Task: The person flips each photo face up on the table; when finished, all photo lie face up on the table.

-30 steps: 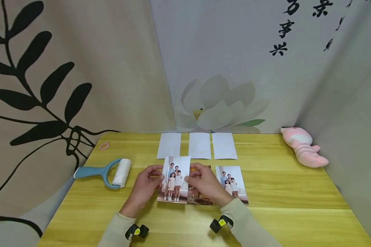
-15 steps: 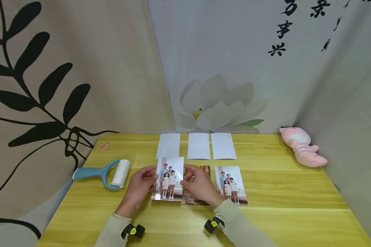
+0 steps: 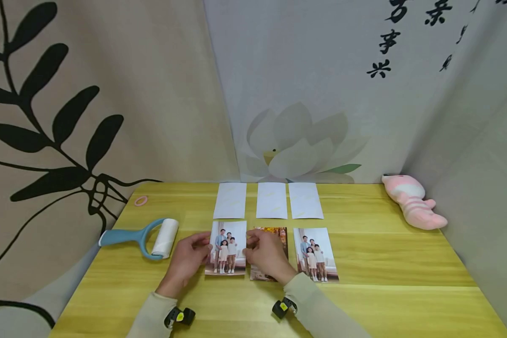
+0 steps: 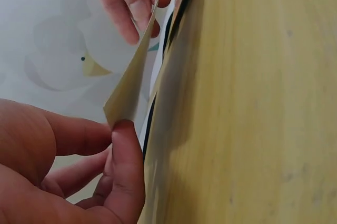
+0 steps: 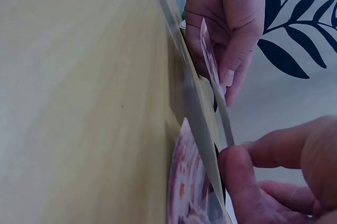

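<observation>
Photo (image 3: 226, 248): pinched at side edges by left hand (image 3: 188, 258), right hand (image 3: 267, 256); just above worktop (image 3: 405, 263), nearer left edge than right. Step, apparently: positioning. Next move likely calls for level lowering, release.

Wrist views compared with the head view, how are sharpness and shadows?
Head view: the held rectangular colour family photo reads fairly clearly in even light; left wrist view: softer, with a broad shadow on the yellow wooden table; right wrist view: hazy and bluish, the same table looking paler.
</observation>
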Demonstrator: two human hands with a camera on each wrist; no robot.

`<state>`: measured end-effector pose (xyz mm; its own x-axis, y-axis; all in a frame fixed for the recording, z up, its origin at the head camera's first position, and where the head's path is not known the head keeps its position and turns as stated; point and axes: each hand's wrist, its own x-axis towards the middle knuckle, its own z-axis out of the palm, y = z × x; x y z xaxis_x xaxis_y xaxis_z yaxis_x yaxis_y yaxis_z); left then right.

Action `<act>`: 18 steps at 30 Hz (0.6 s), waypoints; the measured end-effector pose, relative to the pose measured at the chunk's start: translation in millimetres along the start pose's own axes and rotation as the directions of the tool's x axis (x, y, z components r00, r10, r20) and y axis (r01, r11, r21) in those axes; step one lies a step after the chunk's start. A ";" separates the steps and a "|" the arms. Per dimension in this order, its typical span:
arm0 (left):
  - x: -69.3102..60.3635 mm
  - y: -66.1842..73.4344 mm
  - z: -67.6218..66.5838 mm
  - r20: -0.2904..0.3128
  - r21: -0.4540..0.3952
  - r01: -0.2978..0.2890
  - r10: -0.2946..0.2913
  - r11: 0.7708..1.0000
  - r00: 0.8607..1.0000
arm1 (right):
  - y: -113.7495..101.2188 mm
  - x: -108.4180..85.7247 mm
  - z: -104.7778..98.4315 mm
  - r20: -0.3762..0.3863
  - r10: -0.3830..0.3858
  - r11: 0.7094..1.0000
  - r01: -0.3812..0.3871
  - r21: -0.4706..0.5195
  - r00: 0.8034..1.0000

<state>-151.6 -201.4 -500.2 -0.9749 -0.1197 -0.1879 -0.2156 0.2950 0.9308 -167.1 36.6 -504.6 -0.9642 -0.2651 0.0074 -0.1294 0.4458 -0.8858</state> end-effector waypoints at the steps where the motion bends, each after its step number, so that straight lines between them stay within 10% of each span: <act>1: -0.2 -1.6 0.1 0.001 0.008 -0.003 0.003 1.000 1.000 | 0.2 -0.3 0.8 -0.001 0.004 1.000 -0.005 -0.025 1.000; 18: -5.0 -1.0 -0.9 0.016 0.156 -0.004 0.002 0.988 1.000 | 0.5 -2.8 -2.5 0.067 0.027 0.995 -0.021 -0.093 0.997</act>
<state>-146.4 -202.0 -499.8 -0.9760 -0.1044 -0.1913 -0.2178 0.4401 0.8711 -165.0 39.7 -503.9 -0.9495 -0.3099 -0.0479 -0.1302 0.5284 -0.8389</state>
